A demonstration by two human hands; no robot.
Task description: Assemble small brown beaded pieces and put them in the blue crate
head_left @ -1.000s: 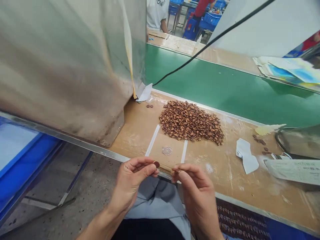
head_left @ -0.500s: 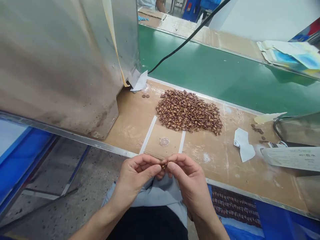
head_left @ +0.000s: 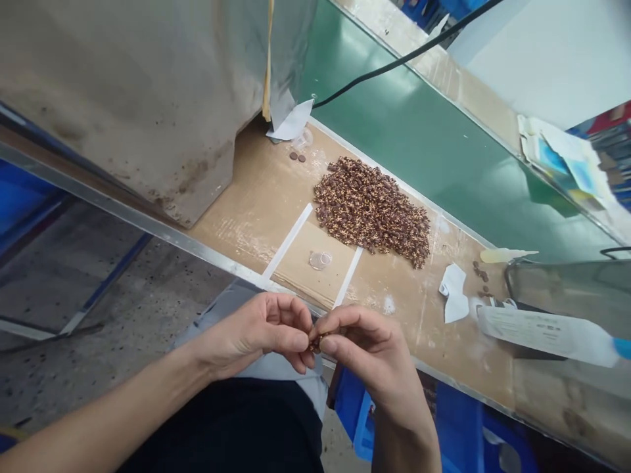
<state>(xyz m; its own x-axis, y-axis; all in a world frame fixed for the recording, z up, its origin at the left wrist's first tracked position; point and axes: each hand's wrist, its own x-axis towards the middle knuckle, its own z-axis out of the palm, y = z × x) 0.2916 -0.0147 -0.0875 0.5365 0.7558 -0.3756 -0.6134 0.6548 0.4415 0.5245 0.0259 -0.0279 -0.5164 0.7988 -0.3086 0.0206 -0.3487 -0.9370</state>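
Brown-gold piece (head_left: 316, 342), small, is up between the fingertips in front of the lap, just off the near edge of the bench (head_left: 256, 203). Progress: looks mid-handling, one piece in work, not set down. Large heap (head_left: 372, 210) of similar brown-gold bits lies on the bench beyond the hands; can't tell whether those are finished or waiting, so no count of done versus left. Two brown discs (head_left: 297, 157) lie apart near the metal cabinet (head_left: 148, 112), more dark discs (head_left: 480, 271) off to the right by the pale nozzle (head_left: 507, 255). Clear round item (head_left: 320, 260) sits between two white strips, neither hand on it. Pose: both forearms come in from the bottom, wrists low, hands nearly meeting. Right hand (head_left: 367, 345) has thumb and index pinched narrow on the piece, other fingers curled behind. Left hand (head_left: 276, 334) comes in from the side, thumb extended, fingers bent, tips right at the piece's left side; its gap is narrow, but whether it actually grips is hidden, can't tell. Piece is too small and partly covered to read its exact shape or tilt.
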